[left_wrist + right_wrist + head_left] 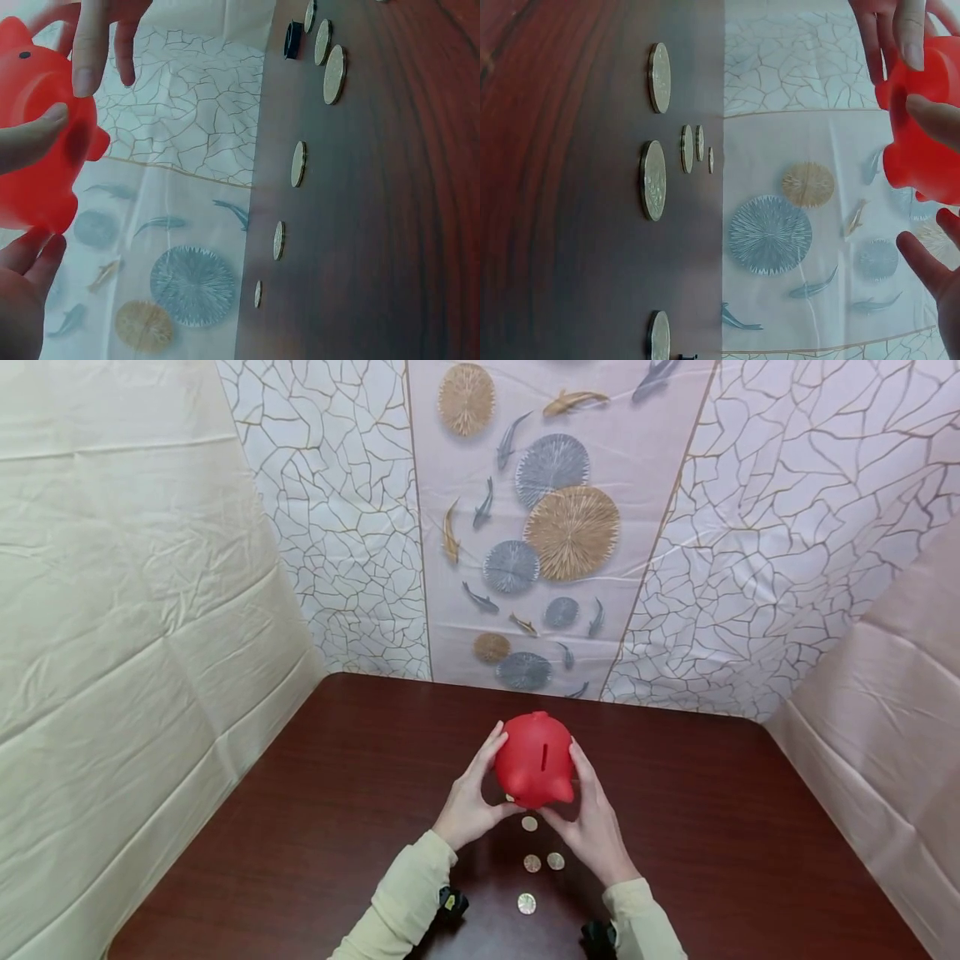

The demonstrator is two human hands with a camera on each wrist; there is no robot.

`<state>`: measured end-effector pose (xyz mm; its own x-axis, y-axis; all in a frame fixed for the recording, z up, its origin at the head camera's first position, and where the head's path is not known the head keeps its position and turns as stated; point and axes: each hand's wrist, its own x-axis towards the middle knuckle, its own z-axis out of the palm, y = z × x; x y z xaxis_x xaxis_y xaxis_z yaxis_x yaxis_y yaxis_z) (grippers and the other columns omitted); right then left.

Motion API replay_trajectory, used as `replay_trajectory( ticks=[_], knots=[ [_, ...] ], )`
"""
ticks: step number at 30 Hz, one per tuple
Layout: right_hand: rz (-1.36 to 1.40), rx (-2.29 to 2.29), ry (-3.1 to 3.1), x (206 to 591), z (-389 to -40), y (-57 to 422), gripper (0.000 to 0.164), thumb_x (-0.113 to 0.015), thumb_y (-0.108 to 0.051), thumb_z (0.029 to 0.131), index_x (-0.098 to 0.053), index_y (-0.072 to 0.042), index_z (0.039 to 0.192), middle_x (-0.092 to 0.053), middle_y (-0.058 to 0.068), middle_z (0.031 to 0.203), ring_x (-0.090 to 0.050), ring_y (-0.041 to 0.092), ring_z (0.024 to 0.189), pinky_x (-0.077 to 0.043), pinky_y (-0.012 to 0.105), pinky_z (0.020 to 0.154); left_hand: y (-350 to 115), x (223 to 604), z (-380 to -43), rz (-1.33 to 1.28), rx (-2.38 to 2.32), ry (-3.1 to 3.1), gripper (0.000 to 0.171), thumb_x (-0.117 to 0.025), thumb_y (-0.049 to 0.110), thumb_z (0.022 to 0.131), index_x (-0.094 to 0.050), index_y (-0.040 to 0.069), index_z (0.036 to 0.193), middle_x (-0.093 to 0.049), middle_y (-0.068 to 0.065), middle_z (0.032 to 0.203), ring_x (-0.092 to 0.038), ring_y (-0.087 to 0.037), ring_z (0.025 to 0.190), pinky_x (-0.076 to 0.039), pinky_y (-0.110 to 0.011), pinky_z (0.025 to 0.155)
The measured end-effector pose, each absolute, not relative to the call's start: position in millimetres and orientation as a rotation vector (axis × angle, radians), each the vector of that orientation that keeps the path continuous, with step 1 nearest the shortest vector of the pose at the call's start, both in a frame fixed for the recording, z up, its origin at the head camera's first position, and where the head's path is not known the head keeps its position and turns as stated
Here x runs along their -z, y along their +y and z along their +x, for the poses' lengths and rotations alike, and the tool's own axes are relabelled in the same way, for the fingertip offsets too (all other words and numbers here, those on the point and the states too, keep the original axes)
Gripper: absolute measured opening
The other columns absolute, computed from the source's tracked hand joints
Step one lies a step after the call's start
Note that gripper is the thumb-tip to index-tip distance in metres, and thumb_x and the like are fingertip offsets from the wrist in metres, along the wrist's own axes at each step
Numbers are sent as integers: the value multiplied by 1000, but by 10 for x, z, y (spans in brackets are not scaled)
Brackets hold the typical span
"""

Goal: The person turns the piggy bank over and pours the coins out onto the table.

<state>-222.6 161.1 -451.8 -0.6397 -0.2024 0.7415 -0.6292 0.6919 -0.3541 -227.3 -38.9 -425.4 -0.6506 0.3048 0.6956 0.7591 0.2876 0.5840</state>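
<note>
Patterned backdrop [352, 527] and dark desk [300, 827]: a red piggy bank [531, 760] held over loose coins [532, 863]

Both hands hold the piggy bank in mid-air above the desk, apart from it and from the coins. The left hand [467, 803] and right hand [597, 828] grip it from opposite sides, fingers parted only as far as its round body requires, thumbs at its lower side. Its slot [544, 757] faces the head camera. What, if anything, is inside cannot be told, since no view looks in. Several coins lie loose on the desk below, and a small black piece [292, 40], perhaps the bank's plug, sits near them in the left wrist view.

The step in hand looks like emptying the bank, or checking whether it is empty. If so, the next move calls for a steady two-sided grip, any opening underneath kept facing down, and a gentle shake.
</note>
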Motion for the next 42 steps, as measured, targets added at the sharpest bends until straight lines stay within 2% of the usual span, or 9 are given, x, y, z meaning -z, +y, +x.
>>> replay_trajectory(
  ticks=[4,8,11,17,21,27,33,37,42],
  knots=[
    [609,-838,-2286,4497,-2236,1648,106,-84,-26,58,-20,-15,143,-46,9,132,-54,20,104,-50,39,83,-433,4306,-2356,-941,1387,-2136,92,-81,15,61,-32,12,138,-31,-10,145,-51,-23,118,-49,-33,89],
    [519,-905,-2408,4489,-2230,1677,101,-79,-41,60,-24,-19,142,-52,8,127,-54,26,108,-49,48,83,-480,4398,-2482,-828,1465,-2294,88,-80,35,60,-36,29,136,-44,-1,137,-65,-14,93,-53,-27,78],
    [425,-924,-2513,4497,-2213,1677,91,-71,-52,66,-29,-17,140,-50,9,129,-52,29,111,-48,49,85,-495,4434,-2531,-697,1488,-2438,81,-76,51,59,-41,36,131,-58,2,121,-66,-6,71,-53,-21,69],
    [287,-867,-2627,4434,-2216,1652,67,-56,-55,79,-45,-12,130,-59,10,114,-57,27,100,-49,46,84,-443,4397,-2529,-504,1568,-2558,65,-66,61,66,-59,20,116,-70,-2,91,-63,-4,61,-51,-20,60],
    [283,-799,-2699,4350,-2246,1622,62,-48,-58,83,-52,-12,124,-64,8,106,-61,24,94,-49,43,83,-427,4387,-2509,-412,1514,-2610,61,-60,65,69,-64,17,106,-70,-1,79,-60,-6,51,-49,-21,55],
    [324,-719,-2789,4360,-2230,1638,74,-46,-64,80,-42,-12,132,-61,9,115,-59,26,102,-48,44,84,-459,4457,-2470,-478,1481,-2590,65,-63,61,69,-55,24,121,-69,0,92,-63,-3,67,-50,-19,61],
    [406,-736,-2737,4427,-2263,1698,90,-52,-73,67,-25,-28,140,-55,3,123,-57,22,108,-50,43,82,-483,4530,-2456,-640,1489,-2527,78,-69,57,65,-34,40,133,-59,2,117,-63,-7,75,-53,-28,70],
    [553,-697,-2576,4479,-2292,1703,97,-63,-67,63,-17,-32,142,-55,1,125,-56,17,109,-50,39,82,-501,4605,-2416,-766,1522,-2403,87,-74,42,67,-27,31,139,-39,-2,139,-62,-18,99,-53,-33,80],
    [670,-668,-2363,4485,-2368,1709,106,-77,-51,59,-20,-20,143,-54,4,125,-55,16,109,-50,37,84,-502,4647,-2511,-914,1305,-2209,91,-79,29,64,-30,18,139,-26,-7,147,-43,-19,125,-48,-30,90]
  ],
)
